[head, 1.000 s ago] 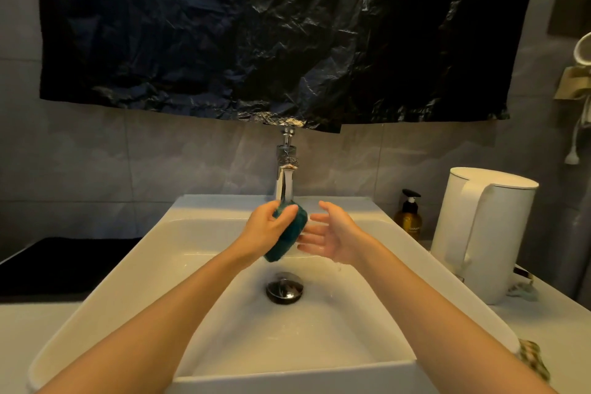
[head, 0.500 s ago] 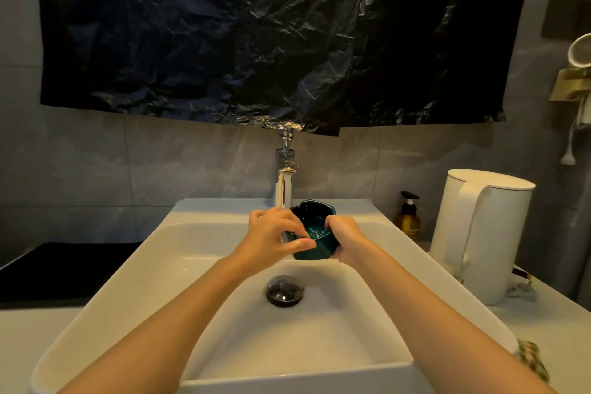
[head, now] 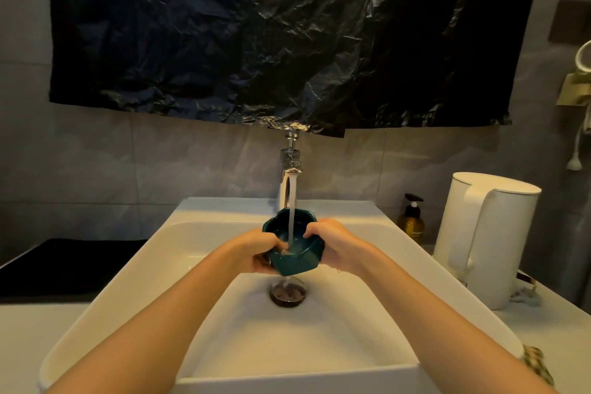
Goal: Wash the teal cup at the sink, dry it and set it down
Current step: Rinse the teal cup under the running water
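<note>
Water (head: 291,217) from the faucet (head: 289,169) falls straight into the teal cup (head: 295,261), so the washing step is in hand, with drying and setting down not yet begun. The cup hangs over the basin of the sink (head: 204,249), above the drain (head: 287,294) and clear of the basin floor, its mouth tipped up and a little toward the person. Both hands are clamped on it. The left hand (head: 262,251) grips the near left wall, its thumb hooked over the rim into the bowl and its fingers curled beneath. The right hand (head: 332,246) holds the right side, thumb over the rim; its fingers are hidden behind the cup. Both forearms reach forward and converge over the middle of the sink. The next move probably calls for rubbing the inner wall with a thumb, turning the cup so the stream reaches its outside, then tipping the water out. Wet glaze is likely slippery, so one hand should hold firm while the other shifts. A checked cloth (head: 537,361) lies at the counter's near right edge; whether it serves for drying I cannot tell.
</note>
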`<move>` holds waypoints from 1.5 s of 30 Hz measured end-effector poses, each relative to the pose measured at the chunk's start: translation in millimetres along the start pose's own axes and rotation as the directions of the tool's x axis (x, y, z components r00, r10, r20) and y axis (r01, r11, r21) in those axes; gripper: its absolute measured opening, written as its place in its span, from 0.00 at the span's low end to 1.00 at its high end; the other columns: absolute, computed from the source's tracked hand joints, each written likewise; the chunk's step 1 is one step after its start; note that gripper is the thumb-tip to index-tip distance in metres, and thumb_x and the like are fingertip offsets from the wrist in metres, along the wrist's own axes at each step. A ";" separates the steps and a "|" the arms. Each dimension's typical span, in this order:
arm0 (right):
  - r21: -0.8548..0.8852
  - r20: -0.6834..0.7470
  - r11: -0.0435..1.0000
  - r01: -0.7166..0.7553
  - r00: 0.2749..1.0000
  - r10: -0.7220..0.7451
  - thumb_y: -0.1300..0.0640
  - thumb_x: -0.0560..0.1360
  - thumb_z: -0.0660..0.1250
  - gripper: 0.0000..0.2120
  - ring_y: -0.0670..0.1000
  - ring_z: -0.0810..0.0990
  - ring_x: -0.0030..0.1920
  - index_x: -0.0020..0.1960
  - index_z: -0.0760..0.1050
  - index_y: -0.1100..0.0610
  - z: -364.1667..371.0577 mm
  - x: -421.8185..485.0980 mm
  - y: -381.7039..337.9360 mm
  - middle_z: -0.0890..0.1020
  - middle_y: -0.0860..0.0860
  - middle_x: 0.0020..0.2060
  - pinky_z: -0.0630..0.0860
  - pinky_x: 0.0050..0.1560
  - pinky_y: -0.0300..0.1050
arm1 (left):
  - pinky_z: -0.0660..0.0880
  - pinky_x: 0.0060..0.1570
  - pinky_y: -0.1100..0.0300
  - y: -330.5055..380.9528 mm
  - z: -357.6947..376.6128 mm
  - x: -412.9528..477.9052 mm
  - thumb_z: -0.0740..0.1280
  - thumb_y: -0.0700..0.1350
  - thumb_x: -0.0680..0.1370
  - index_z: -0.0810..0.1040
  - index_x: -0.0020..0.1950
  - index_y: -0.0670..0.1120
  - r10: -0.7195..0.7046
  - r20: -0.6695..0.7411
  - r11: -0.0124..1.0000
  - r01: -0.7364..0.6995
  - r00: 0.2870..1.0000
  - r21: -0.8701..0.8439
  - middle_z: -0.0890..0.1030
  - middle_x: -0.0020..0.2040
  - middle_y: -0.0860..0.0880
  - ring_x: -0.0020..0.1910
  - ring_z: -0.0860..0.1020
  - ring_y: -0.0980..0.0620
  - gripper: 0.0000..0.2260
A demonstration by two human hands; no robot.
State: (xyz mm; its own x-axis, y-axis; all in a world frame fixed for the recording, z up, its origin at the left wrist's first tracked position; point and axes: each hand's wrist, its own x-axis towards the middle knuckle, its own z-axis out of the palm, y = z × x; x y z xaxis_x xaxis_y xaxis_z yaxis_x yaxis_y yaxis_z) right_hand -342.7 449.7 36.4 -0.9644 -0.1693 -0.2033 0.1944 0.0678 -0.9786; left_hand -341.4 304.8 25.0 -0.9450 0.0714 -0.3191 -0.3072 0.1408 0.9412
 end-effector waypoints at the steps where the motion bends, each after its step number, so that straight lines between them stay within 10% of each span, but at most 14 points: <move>1: -0.019 0.018 1.000 0.004 1.000 -0.004 0.64 0.77 0.59 0.05 0.55 0.75 0.53 0.52 0.69 0.58 -0.1 0.1 0.2 0.76 0.57 0.48 0.76 0.58 0.52 | 0.79 0.46 0.52 -0.7 -0.7 -0.7 0.64 0.35 0.77 0.71 0.51 0.43 -0.004 -0.029 1.000 0.004 1.000 0.020 0.79 0.47 0.41 0.45 0.80 0.45 0.06; 6: -0.327 -0.058 0.912 0.247 0.958 -0.280 0.58 0.81 0.54 0.20 0.53 0.66 0.70 0.72 0.65 0.55 -6.9 3.6 -12.6 0.65 0.51 0.73 0.61 0.71 0.52 | 0.78 0.42 0.55 -2.1 -5.3 -0.1 0.67 0.38 0.76 0.70 0.53 0.41 0.072 -0.183 0.989 -0.046 0.981 0.140 0.77 0.50 0.41 0.49 0.77 0.45 0.09; 10: -0.528 0.037 0.632 0.567 0.759 -0.650 0.64 0.80 0.53 0.30 0.48 0.54 0.76 0.77 0.52 0.45 -4.2 -1.1 -53.8 0.54 0.46 0.77 0.57 0.69 0.40 | 0.77 0.43 0.53 -0.5 -8.7 1.5 0.67 0.37 0.76 0.69 0.55 0.41 0.089 -0.224 0.992 -0.066 0.971 0.110 0.75 0.52 0.41 0.51 0.75 0.44 0.11; 14: -0.694 0.188 0.393 0.604 0.678 -0.710 0.66 0.78 0.54 0.32 0.46 0.53 0.76 0.78 0.50 0.48 9.4 12.7 -103.8 0.52 0.46 0.78 0.57 0.64 0.34 | 0.78 0.45 0.52 -0.3 -11.8 4.2 0.67 0.37 0.75 0.70 0.59 0.39 0.089 -0.259 0.992 -0.061 0.962 0.113 0.75 0.52 0.41 0.53 0.75 0.43 0.14; 17: -0.749 0.131 0.380 0.543 0.683 -0.719 0.64 0.79 0.54 0.27 0.43 0.76 0.52 0.77 0.57 0.51 13.2 24.6 -115.9 0.67 0.52 0.72 0.71 0.53 0.40 | 0.78 0.48 0.51 -0.9 -11.9 6.6 0.67 0.38 0.76 0.70 0.61 0.40 0.096 -0.267 0.989 -0.061 0.959 0.137 0.75 0.55 0.40 0.54 0.75 0.43 0.15; 20: -0.782 0.077 0.353 0.513 0.642 -0.763 0.62 0.79 0.53 0.24 0.46 0.72 0.31 0.73 0.65 0.49 12.2 21.5 -105.7 0.82 0.54 0.48 0.69 0.33 0.40 | 0.78 0.48 0.51 -0.9 -11.9 8.2 0.67 0.38 0.75 0.70 0.62 0.39 0.102 -0.270 0.989 -0.068 0.957 0.131 0.76 0.56 0.40 0.53 0.75 0.43 0.16; 24: -0.802 0.166 0.274 0.531 0.639 -0.751 0.62 0.79 0.53 0.24 0.48 0.77 0.37 0.74 0.64 0.49 8.6 11.6 -91.4 0.77 0.53 0.64 0.72 0.41 0.43 | 0.79 0.44 0.51 -0.9 -10.7 5.4 0.67 0.37 0.76 0.70 0.64 0.39 0.112 -0.258 0.988 -0.080 0.960 0.130 0.75 0.55 0.40 0.51 0.75 0.43 0.17; 28: -0.722 0.166 0.372 0.583 0.668 -0.725 0.63 0.79 0.56 0.26 0.50 0.68 0.69 0.75 0.61 0.51 10.1 7.0 -85.6 0.66 0.48 0.73 0.65 0.65 0.41 | 0.78 0.42 0.51 -1.2 -9.1 3.8 0.66 0.38 0.76 0.69 0.65 0.40 0.125 -0.257 0.982 -0.082 0.958 0.172 0.75 0.58 0.39 0.54 0.75 0.42 0.18; 32: -0.669 -0.069 0.413 0.617 0.502 -0.862 0.64 0.75 0.62 0.16 0.47 0.75 0.56 0.61 0.74 0.52 -5.4 7.6 -37.2 0.76 0.49 0.58 0.75 0.58 0.46 | 0.77 0.45 0.52 -0.7 -6.2 5.4 0.67 0.38 0.76 0.69 0.64 0.41 0.148 -0.250 0.972 -0.094 0.957 0.213 0.75 0.59 0.40 0.57 0.75 0.42 0.18; 37: -0.681 0.086 0.685 0.258 0.957 -0.275 0.55 0.74 0.68 0.21 0.47 0.76 0.48 0.66 0.67 0.52 -21.8 6.1 5.7 0.75 0.50 0.56 0.75 0.43 0.40 | 0.77 0.50 0.53 -2.4 1.8 8.7 0.68 0.41 0.75 0.70 0.61 0.44 0.286 -0.242 0.877 -0.151 0.927 0.457 0.76 0.57 0.42 0.54 0.75 0.45 0.16; 40: -0.672 0.129 0.721 0.170 0.985 -0.113 0.55 0.78 0.63 0.16 0.46 0.77 0.37 0.65 0.69 0.54 -24.5 3.7 14.8 0.79 0.52 0.49 0.75 0.37 0.38 | 0.75 0.51 0.55 -4.6 8.0 9.8 0.68 0.43 0.75 0.70 0.61 0.47 0.414 -0.224 0.760 -0.199 0.882 0.619 0.77 0.57 0.46 0.53 0.75 0.47 0.16; 45: -0.663 0.092 0.684 0.303 0.941 -0.327 0.57 0.79 0.63 0.11 0.46 0.76 0.29 0.60 0.70 0.58 -31.6 8.9 23.1 0.81 0.55 0.44 0.75 0.31 0.38 | 0.77 0.51 0.55 -6.7 14.0 6.5 0.68 0.40 0.73 0.70 0.61 0.50 0.638 -0.141 0.596 -0.370 0.757 0.712 0.78 0.55 0.48 0.52 0.77 0.48 0.17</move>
State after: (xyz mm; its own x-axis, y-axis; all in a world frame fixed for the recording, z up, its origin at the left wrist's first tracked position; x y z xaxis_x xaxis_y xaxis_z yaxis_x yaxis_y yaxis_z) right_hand -352.4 480.9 13.0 -0.9540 -0.2724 0.1255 -0.2782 0.6474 -0.7096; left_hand -343.9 318.1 15.1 -0.9274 0.0051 0.3740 0.2462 0.7610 0.6002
